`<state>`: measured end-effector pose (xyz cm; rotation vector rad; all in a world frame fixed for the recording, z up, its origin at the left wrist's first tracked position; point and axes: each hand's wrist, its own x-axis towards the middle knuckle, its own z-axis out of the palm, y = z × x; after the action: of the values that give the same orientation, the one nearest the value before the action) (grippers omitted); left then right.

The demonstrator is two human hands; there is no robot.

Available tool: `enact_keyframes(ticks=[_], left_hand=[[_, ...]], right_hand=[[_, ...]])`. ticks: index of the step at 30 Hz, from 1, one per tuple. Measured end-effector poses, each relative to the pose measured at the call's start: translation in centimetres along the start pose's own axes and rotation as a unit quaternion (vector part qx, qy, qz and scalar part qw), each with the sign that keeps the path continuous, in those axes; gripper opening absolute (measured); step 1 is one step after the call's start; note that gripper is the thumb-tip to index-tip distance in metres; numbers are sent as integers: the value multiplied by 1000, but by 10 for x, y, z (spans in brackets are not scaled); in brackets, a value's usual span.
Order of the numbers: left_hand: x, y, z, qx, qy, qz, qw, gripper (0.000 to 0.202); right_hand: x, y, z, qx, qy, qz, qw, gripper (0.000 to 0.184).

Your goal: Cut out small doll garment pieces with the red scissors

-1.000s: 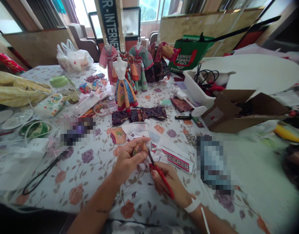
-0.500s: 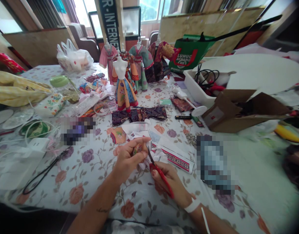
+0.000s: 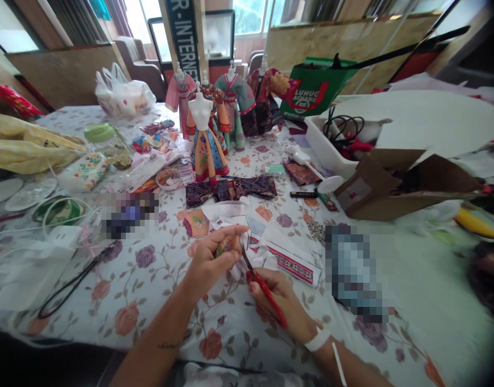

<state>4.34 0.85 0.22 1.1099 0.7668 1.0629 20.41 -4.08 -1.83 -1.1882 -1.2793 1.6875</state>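
My left hand (image 3: 213, 262) pinches a small patterned fabric scrap (image 3: 224, 247) between fingers and thumb, and the fingers hide most of it. My right hand (image 3: 278, 299) holds red-handled scissors (image 3: 264, 294), with the dark blades pointing up at the scrap and nearly touching it. White paper and fabric pieces (image 3: 257, 257) lie under both hands. Beside them is a white strip with a woven red border (image 3: 291, 265). A white band (image 3: 317, 339) circles my right wrist.
Dark paisley fabric (image 3: 230, 190) lies ahead, behind it miniature dresses on white dress forms (image 3: 205, 148). A white tub of cables (image 3: 323, 145) and a cardboard box (image 3: 376, 185) stand right. Blurred objects lie on the floral tablecloth (image 3: 158, 301) either side.
The scissor blades have swung slightly left, closer to the scrap. My left hand has barely moved. The whole view has shifted a little.
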Motion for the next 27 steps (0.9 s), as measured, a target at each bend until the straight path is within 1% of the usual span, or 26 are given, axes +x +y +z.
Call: enact_keyframes(ticks=[9, 13, 19, 27], left_hand=[[1, 2, 1, 3, 24, -10, 1000, 33], [1, 4, 0, 0, 21, -7, 1000, 33], [1, 4, 0, 2, 21, -5, 1000, 34], [1, 3, -2, 4, 9, 4, 1000, 32]], right_hand=[[0, 1, -1, -3, -10, -4, 1000, 50], [1, 1, -2, -14, -22, -14, 1000, 50], [2, 1, -1, -20, -21, -8, 1000, 52], [1, 2, -3, -31, -23, -18, 999, 50]])
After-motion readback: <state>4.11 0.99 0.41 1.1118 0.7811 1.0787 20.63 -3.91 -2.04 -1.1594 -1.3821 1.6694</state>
